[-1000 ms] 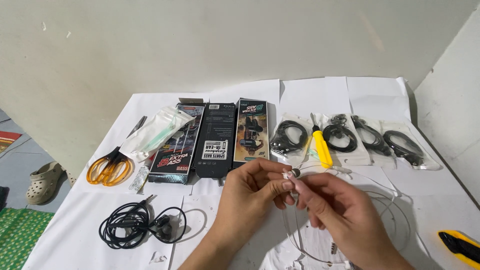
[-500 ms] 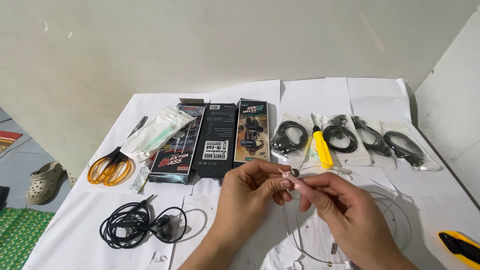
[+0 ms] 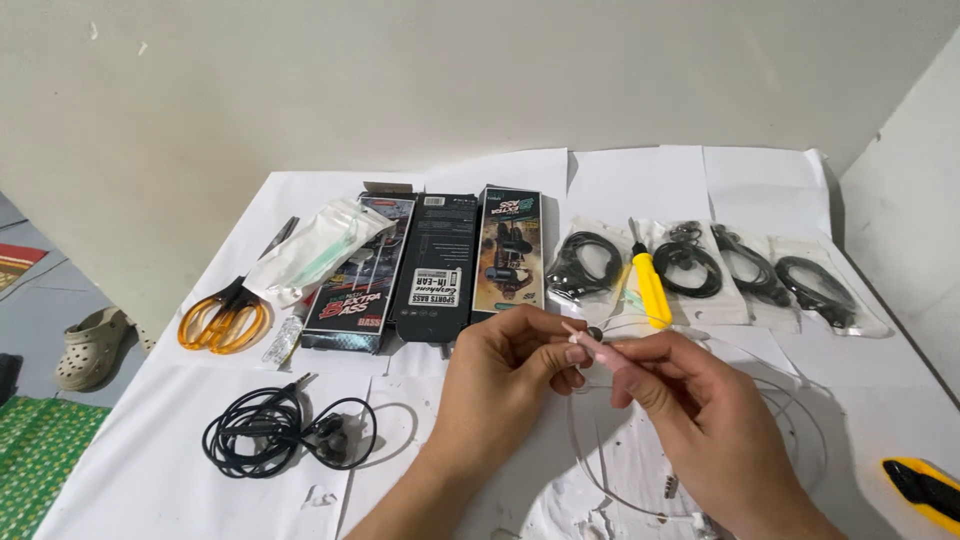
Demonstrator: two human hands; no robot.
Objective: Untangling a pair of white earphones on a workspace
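Both hands pinch one small white earpiece (image 3: 578,338) between them, left hand (image 3: 505,375) and right hand (image 3: 690,400) meeting fingertip to fingertip.

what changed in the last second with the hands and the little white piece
Barely anything: both hands drifted slightly lower, the left hand and right hand still pinching the small white earphone piece between fingertips. Nothing was let go. The scissors, boxes and black cable stayed put.

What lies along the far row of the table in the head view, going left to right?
Orange-handled scissors → clear pouch → three dark earphone boxes → bagged black cable → yellow-handled screwdriver → three more bagged black cables.
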